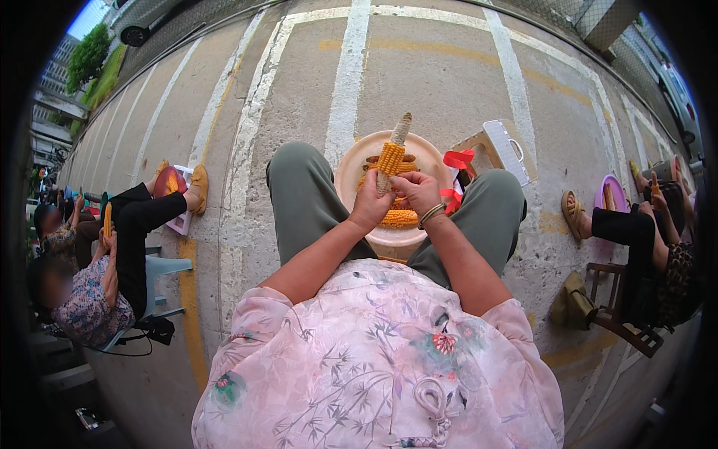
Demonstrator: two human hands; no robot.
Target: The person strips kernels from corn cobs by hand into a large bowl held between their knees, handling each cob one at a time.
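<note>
An ear of dried yellow corn (391, 159) stands tilted away from me, its tip and its lower end stripped to bare cob and a band of kernels left around the middle. My left hand (371, 201) grips it near the lower end. At the same end my right hand (418, 193), with a bangle at the wrist, has its thumb and fingertips against the cob. Below both hands a pale round basin (350, 160) sits between my knees. Several more corn ears (399, 218) lie in it, partly hidden by my hands.
Right of the basin are a red ribbon (459, 159) and a white plastic lid with a handle (507, 151). People sit on both sides with corn, beside a red basin (168, 182) at left and a purple basin (611, 193) at right. A khaki bag (573, 303) rests by a wooden chair (628, 331).
</note>
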